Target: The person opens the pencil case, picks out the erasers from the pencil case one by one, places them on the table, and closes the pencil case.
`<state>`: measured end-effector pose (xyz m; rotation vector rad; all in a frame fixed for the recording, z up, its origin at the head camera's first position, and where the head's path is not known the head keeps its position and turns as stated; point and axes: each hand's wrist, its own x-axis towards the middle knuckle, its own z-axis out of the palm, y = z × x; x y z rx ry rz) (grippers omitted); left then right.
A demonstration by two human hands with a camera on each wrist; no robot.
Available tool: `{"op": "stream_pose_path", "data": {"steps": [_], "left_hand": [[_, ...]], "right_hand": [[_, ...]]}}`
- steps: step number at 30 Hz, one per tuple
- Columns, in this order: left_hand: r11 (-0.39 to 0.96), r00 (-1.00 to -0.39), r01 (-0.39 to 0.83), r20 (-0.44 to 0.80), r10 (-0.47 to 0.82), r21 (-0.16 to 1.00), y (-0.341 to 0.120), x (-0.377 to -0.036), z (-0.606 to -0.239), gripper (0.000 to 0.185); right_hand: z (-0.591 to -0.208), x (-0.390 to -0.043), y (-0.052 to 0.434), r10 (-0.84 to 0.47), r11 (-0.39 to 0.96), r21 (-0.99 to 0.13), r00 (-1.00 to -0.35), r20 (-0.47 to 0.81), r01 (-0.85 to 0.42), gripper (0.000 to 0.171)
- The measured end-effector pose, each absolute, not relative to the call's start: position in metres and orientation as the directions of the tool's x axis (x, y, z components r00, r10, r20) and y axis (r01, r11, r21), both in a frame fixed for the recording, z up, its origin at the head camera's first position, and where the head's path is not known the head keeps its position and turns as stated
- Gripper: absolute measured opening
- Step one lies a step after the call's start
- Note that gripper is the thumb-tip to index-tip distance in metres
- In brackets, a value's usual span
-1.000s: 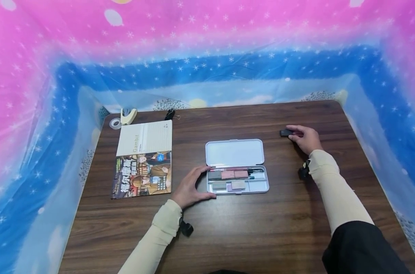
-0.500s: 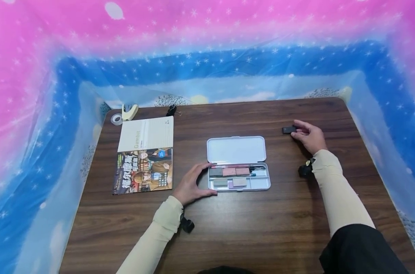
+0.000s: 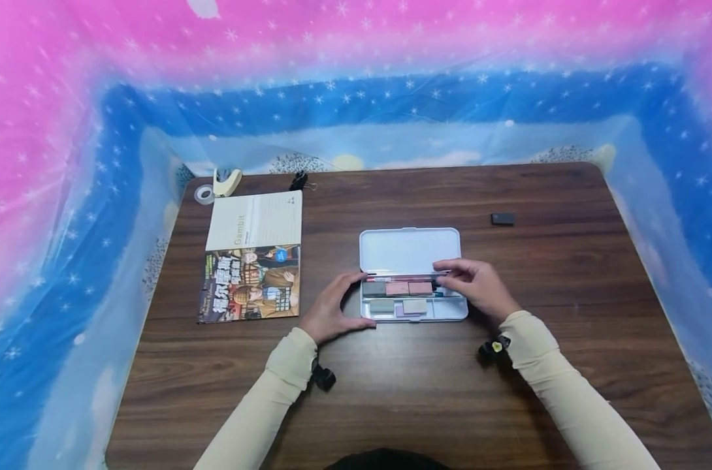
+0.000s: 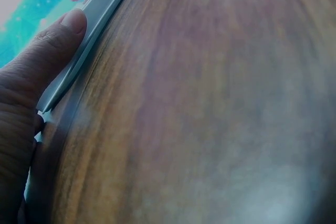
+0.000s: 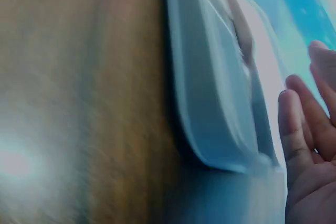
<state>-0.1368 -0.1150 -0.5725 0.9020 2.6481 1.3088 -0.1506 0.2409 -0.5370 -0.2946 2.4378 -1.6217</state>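
A white pencil case [image 3: 410, 247] lies open on the table, its lid folded back. Inside are pens [image 3: 391, 277], pink blocks [image 3: 398, 288], a dark grey block [image 3: 373, 288] and paler blocks [image 3: 415, 305] that look like erasers. My left hand [image 3: 332, 312] holds the case's left end, thumb at the front edge and fingers at the back corner. In the left wrist view the thumb [image 4: 55, 43] presses on the case rim [image 4: 92, 43]. Over the right end hovers my right hand [image 3: 479, 287], fingertips by the pens. The right wrist view shows its fingers [image 5: 294, 124] loosely extended beside the case.
A small black block [image 3: 502, 219] lies at the back right of the table [image 3: 391, 391]. To the left are a notebook [image 3: 274, 219] and an illustrated book [image 3: 250, 287], with a tape roll [image 3: 204, 194], a cream stapler [image 3: 226, 183] and a black binder clip [image 3: 299, 181] behind.
My right hand has let go of the small black block at the back right and moved left and nearer, over the pencil case. The left hand has stayed at the case.
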Motion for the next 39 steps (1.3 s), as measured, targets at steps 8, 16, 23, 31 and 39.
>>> {"op": "stream_pose_path", "data": {"steps": [8,16,23,31,39], "left_hand": [[0.470,-0.828,0.477,0.201,0.523,0.743,-0.116,-0.139,-0.573,0.102],[0.477,-0.829,0.481,0.203,0.522,0.736,-0.116,-0.140,-0.573,0.102],[0.480,-0.829,0.481,0.203,0.521,0.734,-0.116,-0.139,-0.574,0.101],[0.486,-0.833,0.472,0.193,0.518,0.736,-0.115,-0.138,-0.573,0.101],[0.495,-0.835,0.463,0.175,0.522,0.735,-0.115,-0.138,-0.574,0.102]], "right_hand": [[-0.539,-0.144,0.223,-0.383,0.595,-0.775,-0.923,-0.043,-0.212,0.035],[-0.539,-0.145,0.217,-0.383,0.631,-0.739,-0.923,-0.031,-0.237,0.036],[-0.539,-0.147,0.217,-0.369,0.625,-0.755,-0.927,-0.063,-0.197,0.034],[-0.543,-0.146,0.219,-0.357,0.562,-0.808,-0.933,-0.041,-0.179,0.031],[-0.540,-0.147,0.231,-0.298,0.437,-0.890,-0.955,-0.008,-0.129,0.028]]}}
